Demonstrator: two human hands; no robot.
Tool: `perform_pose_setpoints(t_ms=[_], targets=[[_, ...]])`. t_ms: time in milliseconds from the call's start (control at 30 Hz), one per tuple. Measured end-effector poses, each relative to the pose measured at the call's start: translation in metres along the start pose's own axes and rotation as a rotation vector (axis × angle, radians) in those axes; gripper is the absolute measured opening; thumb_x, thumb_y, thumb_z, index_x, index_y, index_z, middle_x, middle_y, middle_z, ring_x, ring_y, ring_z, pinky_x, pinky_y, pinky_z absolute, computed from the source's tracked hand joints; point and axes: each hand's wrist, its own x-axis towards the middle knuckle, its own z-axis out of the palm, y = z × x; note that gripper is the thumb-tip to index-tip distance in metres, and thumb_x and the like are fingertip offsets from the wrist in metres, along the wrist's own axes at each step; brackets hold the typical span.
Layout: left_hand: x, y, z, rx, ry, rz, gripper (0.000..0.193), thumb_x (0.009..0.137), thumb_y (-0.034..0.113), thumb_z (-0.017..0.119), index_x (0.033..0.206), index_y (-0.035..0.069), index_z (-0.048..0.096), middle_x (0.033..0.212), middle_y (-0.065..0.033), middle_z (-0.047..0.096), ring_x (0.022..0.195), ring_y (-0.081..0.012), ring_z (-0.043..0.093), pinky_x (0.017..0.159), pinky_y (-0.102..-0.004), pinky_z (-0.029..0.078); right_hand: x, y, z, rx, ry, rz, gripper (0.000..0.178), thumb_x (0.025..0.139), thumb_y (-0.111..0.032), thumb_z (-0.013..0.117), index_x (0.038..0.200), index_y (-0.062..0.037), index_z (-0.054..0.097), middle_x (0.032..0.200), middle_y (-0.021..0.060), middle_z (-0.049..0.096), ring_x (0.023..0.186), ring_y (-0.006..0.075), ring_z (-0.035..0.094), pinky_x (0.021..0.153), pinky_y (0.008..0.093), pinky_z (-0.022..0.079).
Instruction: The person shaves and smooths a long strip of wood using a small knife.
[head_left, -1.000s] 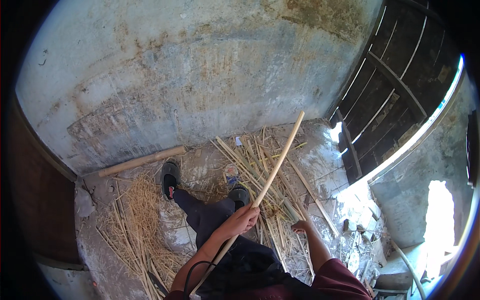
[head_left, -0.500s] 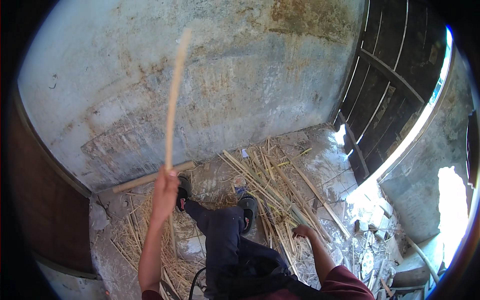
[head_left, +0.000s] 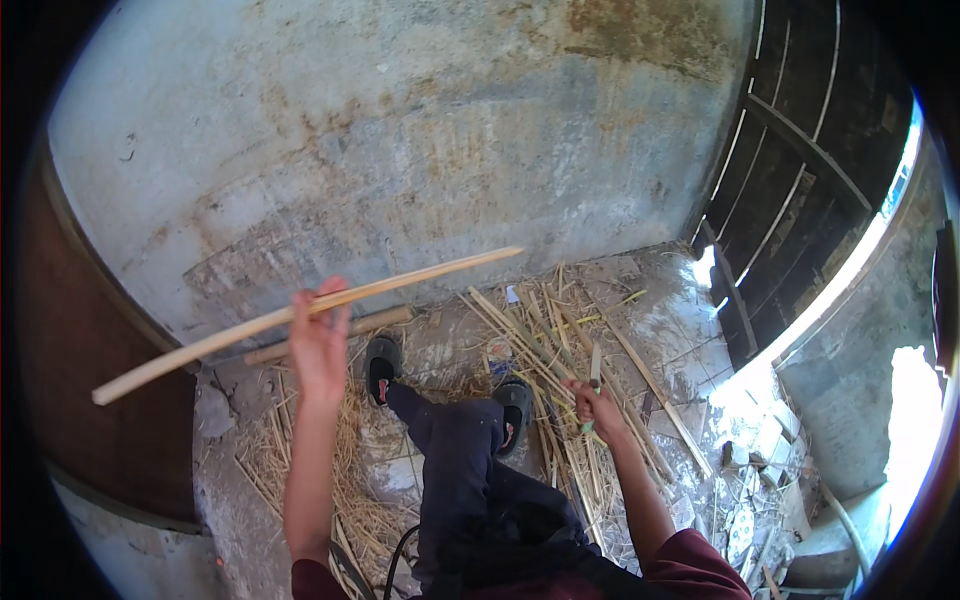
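Note:
My left hand [head_left: 319, 352] holds a long pale bamboo strip [head_left: 210, 345] near its middle, between thumb and fingers. The strip lies slantwise in the air, its low end to the left and its thin tip to the right before the wall. Lower on the right, my right hand [head_left: 600, 411] is closed round the green handle of a knife [head_left: 596, 364], blade pointing up and away from me. Beneath that hand lies a pile of bamboo strips [head_left: 560, 345], some greenish, some tan. The knife does not touch the strip.
Curly shavings [head_left: 345, 470] cover the floor about my shoes [head_left: 513, 412]. A bamboo pole [head_left: 378, 319] lies along the foot of the stained wall [head_left: 420, 150]. At right are a dark plank door [head_left: 800, 150] and broken rubble [head_left: 765, 445]; a brown panel [head_left: 110, 400] stands at left.
The strip has swung from upright to nearly level, still in my left hand. My right hand has risen from low beside the pile, and the knife now shows in it.

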Motion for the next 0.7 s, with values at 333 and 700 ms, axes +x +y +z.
perform_pose_setpoints(t_ms=[333,700], targets=[[-0.076,-0.111,0.051,-0.353,-0.116,-0.422,0.025,0.114,0.028,0.044,0.121,0.006,0.054,0.154,-0.0246,0.049,0.149,-0.0368,0.044,0.125,-0.0472,0.041,-0.004,-0.081,0.080,0.623,0.083,-0.264,0.061,0.109,-0.046,0.057,0.154,-0.0062,0.047,0.066,-0.0044,0.040,0.051,0.0052,0.031,0.048,0.0233,0.027],[-0.106,-0.120,0.051,-0.023,-0.378,-0.670,0.044,0.114,0.035,0.046,0.148,0.007,0.049,0.153,-0.0181,0.052,0.148,-0.0285,0.046,0.122,-0.0429,0.042,-0.001,-0.120,0.071,0.752,0.425,-0.515,0.031,0.110,-0.033,0.055,0.116,-0.0034,0.063,0.066,-0.0044,0.047,0.049,0.0054,0.031,0.047,0.0241,0.026]])
